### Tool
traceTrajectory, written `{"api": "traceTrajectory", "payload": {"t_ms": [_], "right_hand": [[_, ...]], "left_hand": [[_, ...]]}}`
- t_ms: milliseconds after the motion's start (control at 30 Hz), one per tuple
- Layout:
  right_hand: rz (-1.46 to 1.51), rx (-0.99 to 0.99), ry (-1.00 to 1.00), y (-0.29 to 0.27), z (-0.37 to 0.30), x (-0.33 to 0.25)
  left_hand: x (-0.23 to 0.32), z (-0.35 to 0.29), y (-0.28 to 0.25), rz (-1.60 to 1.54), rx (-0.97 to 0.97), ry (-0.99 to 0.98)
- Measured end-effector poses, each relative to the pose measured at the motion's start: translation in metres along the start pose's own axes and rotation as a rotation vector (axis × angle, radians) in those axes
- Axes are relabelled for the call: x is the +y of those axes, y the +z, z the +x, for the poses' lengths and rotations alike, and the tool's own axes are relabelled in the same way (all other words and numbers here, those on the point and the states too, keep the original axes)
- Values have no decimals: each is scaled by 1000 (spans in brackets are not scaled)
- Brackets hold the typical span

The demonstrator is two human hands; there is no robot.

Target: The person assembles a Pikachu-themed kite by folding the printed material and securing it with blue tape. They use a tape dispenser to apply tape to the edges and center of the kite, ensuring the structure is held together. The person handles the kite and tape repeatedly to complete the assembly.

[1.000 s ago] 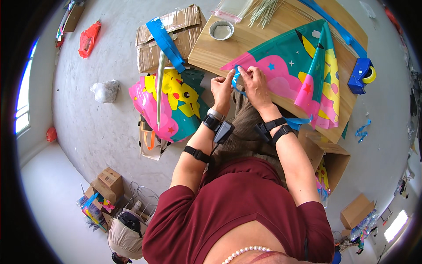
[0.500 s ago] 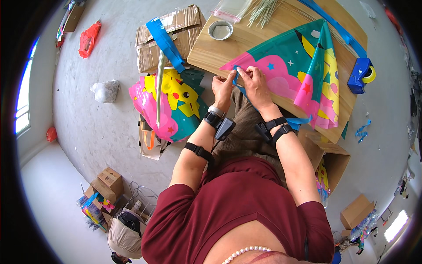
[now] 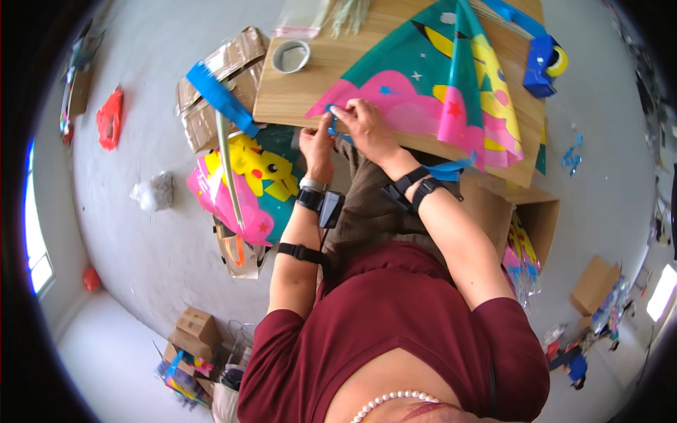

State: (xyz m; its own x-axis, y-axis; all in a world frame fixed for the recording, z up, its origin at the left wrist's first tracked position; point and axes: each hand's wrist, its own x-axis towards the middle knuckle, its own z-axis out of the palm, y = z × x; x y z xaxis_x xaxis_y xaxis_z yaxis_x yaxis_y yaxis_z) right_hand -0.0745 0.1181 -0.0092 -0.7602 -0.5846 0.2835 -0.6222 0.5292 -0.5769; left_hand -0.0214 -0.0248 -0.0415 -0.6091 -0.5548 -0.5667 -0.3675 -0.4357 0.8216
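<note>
A teal, pink and yellow kite sail lies across the wooden table, a fold standing up along its right part. At its left pink corner, by the near table edge, both hands pinch a narrow blue ribbon. My left hand has thumb and fingertips closed on the ribbon. Close against it, my right hand is closed too, its thumb and forefinger pressed at the same spot. The fingers partly hide the ribbon and the corner.
The wooden table holds a small round tin, thin pale sticks and a blue tape dispenser. To the left, blue strips lie on a cardboard box, beside printed kite sails. An open carton stands lower right.
The whole view has swung, so the table and hands appear farther left. Both hands remain together at the sail's pink corner, still pinching the blue ribbon.
</note>
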Motion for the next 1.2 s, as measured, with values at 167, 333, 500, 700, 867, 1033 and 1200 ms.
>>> {"api": "traceTrajectory", "payload": {"t_ms": [167, 333, 500, 700, 867, 1033, 1200], "right_hand": [[-37, 27, 10, 0, -4, 2], [-27, 38, 8, -1, -5, 2], [-16, 35, 6, 3, -3, 1], [-13, 6, 12, -4, -4, -1], [-10, 4, 24, -2, -3, 0], [46, 10, 64, 0, -2, 1], [5, -9, 51, -1, -3, 2]], "left_hand": [[-1, 4, 1, 58, -9, -7], [-2, 5, -1, 77, -11, 4], [2, 6, -5, 79, -31, -18], [4, -2, 0, 96, -21, 7], [7, -5, 2, 56, -11, 4], [2, -1, 0, 55, -6, 11], [5, -4, 2, 40, -6, -1]]}}
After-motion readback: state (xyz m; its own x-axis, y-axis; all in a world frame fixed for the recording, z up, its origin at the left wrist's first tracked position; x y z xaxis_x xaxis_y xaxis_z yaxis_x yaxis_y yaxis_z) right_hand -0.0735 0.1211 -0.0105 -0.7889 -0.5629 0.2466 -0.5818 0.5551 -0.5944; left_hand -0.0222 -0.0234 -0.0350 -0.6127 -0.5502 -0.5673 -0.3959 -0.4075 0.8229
